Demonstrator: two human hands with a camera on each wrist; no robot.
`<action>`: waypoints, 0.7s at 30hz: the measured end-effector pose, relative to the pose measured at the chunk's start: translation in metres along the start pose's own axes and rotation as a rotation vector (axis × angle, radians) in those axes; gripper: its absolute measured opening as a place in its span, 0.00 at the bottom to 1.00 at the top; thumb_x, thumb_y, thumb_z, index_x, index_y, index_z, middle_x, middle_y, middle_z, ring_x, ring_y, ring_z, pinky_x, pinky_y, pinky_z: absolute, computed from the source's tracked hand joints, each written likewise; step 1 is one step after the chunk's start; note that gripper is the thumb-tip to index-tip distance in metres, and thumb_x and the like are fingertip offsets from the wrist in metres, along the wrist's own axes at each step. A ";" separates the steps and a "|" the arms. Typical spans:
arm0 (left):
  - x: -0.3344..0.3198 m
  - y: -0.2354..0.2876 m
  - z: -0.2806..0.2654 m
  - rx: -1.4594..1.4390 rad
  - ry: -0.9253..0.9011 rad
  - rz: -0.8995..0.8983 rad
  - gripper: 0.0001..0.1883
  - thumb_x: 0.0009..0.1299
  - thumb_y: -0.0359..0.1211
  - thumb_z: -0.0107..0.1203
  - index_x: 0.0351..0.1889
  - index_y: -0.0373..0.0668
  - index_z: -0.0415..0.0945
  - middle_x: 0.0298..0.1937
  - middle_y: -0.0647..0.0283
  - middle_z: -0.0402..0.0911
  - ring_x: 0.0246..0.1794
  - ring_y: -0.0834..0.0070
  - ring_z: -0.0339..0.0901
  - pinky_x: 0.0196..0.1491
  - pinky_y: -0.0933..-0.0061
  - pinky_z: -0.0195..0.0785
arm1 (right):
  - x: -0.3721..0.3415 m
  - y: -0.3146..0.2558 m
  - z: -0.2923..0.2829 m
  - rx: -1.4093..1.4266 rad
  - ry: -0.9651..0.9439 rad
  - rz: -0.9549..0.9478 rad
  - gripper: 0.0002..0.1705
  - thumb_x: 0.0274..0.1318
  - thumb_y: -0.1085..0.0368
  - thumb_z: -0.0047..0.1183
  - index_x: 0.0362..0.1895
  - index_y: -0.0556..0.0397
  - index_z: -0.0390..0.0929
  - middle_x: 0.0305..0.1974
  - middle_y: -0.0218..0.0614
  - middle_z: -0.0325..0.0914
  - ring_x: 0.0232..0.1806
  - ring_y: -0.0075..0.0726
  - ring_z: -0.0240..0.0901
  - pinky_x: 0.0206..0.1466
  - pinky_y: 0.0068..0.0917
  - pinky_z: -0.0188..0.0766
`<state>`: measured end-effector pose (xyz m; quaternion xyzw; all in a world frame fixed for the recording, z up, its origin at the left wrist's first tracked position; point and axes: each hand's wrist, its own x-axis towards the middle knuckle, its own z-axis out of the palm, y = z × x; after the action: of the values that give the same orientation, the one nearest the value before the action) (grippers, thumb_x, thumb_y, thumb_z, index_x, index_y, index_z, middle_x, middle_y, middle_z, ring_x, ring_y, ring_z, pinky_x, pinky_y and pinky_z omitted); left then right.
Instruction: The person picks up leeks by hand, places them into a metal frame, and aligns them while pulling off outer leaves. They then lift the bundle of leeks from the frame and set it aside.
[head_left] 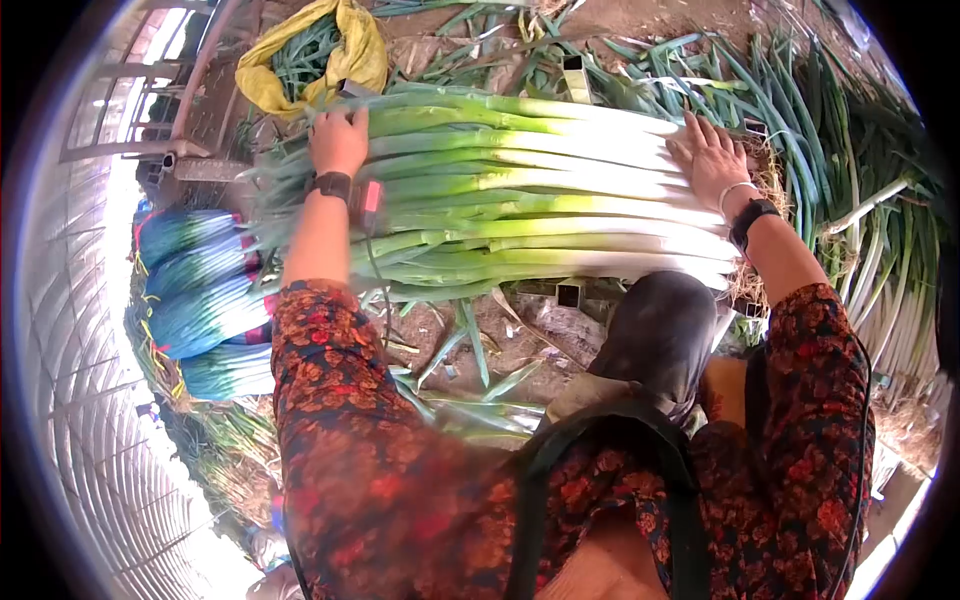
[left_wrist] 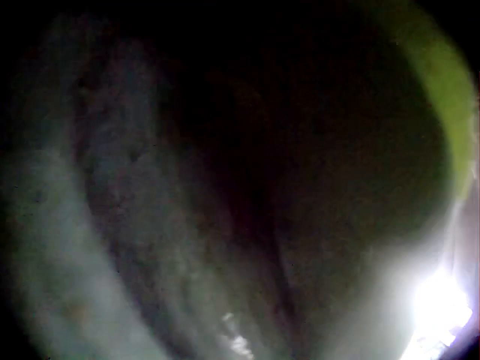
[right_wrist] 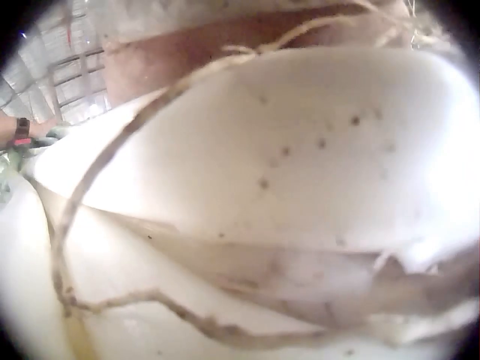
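Observation:
A wide layer of long leeks or large green onions lies side by side in the head view, leaves left, white stems and roots right. The left hand rests on the leafy part near the far edge, its fingertips partly hidden. On the white stems close to the roots, the right hand lies with fingers spread and extended. The right wrist view is filled by white stems with a thin root across them. Dark, blurred surfaces fill the left wrist view, with a green strip at its right edge.
A yellow sack of green leaves stands at the upper left. Bundled greens lie at the left, and more loose stalks are piled at the right. A knee is close to the layer's near edge. Metal bars show at the upper left.

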<state>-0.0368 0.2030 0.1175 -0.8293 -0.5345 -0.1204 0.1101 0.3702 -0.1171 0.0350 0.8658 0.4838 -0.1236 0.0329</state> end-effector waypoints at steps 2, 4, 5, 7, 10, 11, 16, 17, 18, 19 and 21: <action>0.015 0.003 -0.011 0.004 0.100 0.154 0.20 0.68 0.47 0.52 0.46 0.39 0.78 0.48 0.47 0.78 0.53 0.48 0.72 0.56 0.51 0.64 | 0.001 0.000 0.002 0.000 0.005 0.000 0.41 0.66 0.33 0.28 0.76 0.37 0.45 0.76 0.32 0.44 0.77 0.48 0.40 0.77 0.48 0.36; 0.030 0.018 -0.031 -0.027 0.243 0.406 0.18 0.67 0.44 0.53 0.45 0.41 0.79 0.47 0.49 0.79 0.52 0.50 0.74 0.55 0.52 0.66 | 0.001 0.000 0.002 0.003 0.000 0.005 0.41 0.66 0.33 0.29 0.76 0.37 0.45 0.76 0.32 0.44 0.77 0.47 0.40 0.77 0.48 0.36; 0.029 0.033 -0.042 -0.026 0.173 0.439 0.18 0.67 0.43 0.53 0.47 0.39 0.78 0.48 0.49 0.79 0.52 0.50 0.74 0.54 0.53 0.67 | 0.002 0.002 0.003 -0.004 0.003 0.002 0.41 0.66 0.33 0.29 0.76 0.37 0.45 0.76 0.32 0.44 0.77 0.47 0.40 0.77 0.48 0.35; 0.016 0.096 -0.058 -0.130 -0.059 0.504 0.19 0.68 0.40 0.53 0.52 0.38 0.77 0.52 0.49 0.78 0.53 0.52 0.74 0.54 0.56 0.68 | 0.004 0.003 0.005 -0.015 0.008 -0.008 0.41 0.66 0.33 0.29 0.76 0.37 0.45 0.76 0.32 0.44 0.77 0.47 0.39 0.77 0.48 0.35; -0.025 0.178 -0.036 -0.307 -0.448 0.665 0.22 0.71 0.41 0.50 0.59 0.39 0.73 0.59 0.49 0.75 0.57 0.53 0.74 0.57 0.61 0.68 | 0.003 0.001 0.002 0.011 -0.008 0.005 0.41 0.65 0.33 0.29 0.76 0.37 0.45 0.77 0.32 0.43 0.77 0.46 0.39 0.77 0.48 0.35; -0.054 0.195 -0.027 -0.223 -0.352 0.750 0.23 0.72 0.43 0.48 0.61 0.41 0.72 0.61 0.49 0.73 0.59 0.54 0.72 0.59 0.59 0.67 | 0.002 0.000 0.000 0.019 -0.017 0.009 0.41 0.65 0.33 0.29 0.76 0.37 0.45 0.77 0.32 0.43 0.77 0.46 0.39 0.77 0.48 0.35; -0.040 0.127 -0.021 -0.141 -0.416 0.595 0.28 0.74 0.54 0.38 0.67 0.53 0.65 0.72 0.57 0.62 0.73 0.60 0.57 0.70 0.47 0.50 | 0.000 0.001 0.000 0.017 -0.010 0.004 0.42 0.65 0.33 0.30 0.76 0.37 0.46 0.76 0.32 0.44 0.77 0.47 0.39 0.77 0.48 0.36; -0.033 0.112 -0.015 0.002 -0.308 0.601 0.26 0.74 0.52 0.38 0.66 0.53 0.67 0.70 0.59 0.64 0.71 0.59 0.59 0.69 0.45 0.52 | -0.001 0.002 -0.001 0.028 -0.008 0.002 0.42 0.65 0.33 0.30 0.76 0.38 0.46 0.76 0.32 0.44 0.77 0.47 0.40 0.77 0.48 0.36; -0.027 0.097 -0.007 0.144 -0.195 0.609 0.25 0.75 0.50 0.37 0.64 0.53 0.68 0.69 0.60 0.67 0.69 0.59 0.62 0.68 0.44 0.54 | -0.001 0.003 -0.002 0.042 -0.002 0.006 0.42 0.65 0.33 0.30 0.76 0.38 0.46 0.76 0.32 0.44 0.77 0.48 0.40 0.77 0.48 0.36; -0.017 0.069 -0.003 0.062 -0.225 0.478 0.23 0.75 0.49 0.38 0.62 0.52 0.70 0.67 0.60 0.69 0.68 0.58 0.64 0.65 0.43 0.56 | 0.000 0.000 -0.002 0.030 0.001 0.003 0.42 0.65 0.32 0.29 0.76 0.39 0.46 0.76 0.33 0.45 0.77 0.48 0.40 0.77 0.48 0.36; -0.014 0.059 -0.014 0.064 -0.341 0.293 0.21 0.75 0.47 0.38 0.59 0.50 0.71 0.64 0.59 0.71 0.65 0.56 0.66 0.63 0.43 0.59 | 0.001 0.003 0.000 0.030 -0.007 -0.023 0.43 0.65 0.32 0.28 0.76 0.40 0.45 0.76 0.35 0.44 0.77 0.49 0.40 0.77 0.47 0.35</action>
<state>0.0107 0.1625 0.1232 -0.9025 -0.4228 0.0559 0.0605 0.3728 -0.1177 0.0348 0.8601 0.4916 -0.1345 0.0202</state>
